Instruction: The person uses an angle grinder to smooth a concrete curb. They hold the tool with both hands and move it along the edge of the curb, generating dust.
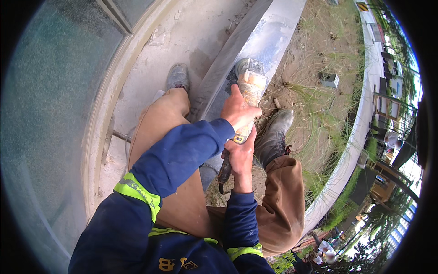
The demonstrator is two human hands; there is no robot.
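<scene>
Both hands hold a dusty yellow angle grinder [252, 86] over a low grey ledge [272, 34]. My left hand [237, 109] wraps round the middle of its body. Behind it, my right hand [242, 155] grips the rear end, where a black cord [223, 171] hangs down. The grinder's round head [246, 66] lies at the ledge's top surface; whether its disc touches cannot be made out. Pale dust and smooth bluish patches show on the ledge around the head.
My legs straddle the ledge, one dusty boot [178, 76] on the pale floor, the other boot [277, 132] on sandy ground with grass [315, 118]. A large glass panel [50, 105] stands on the left. A small grey box [329, 81] sits in the grass, before a curved white kerb [370, 77].
</scene>
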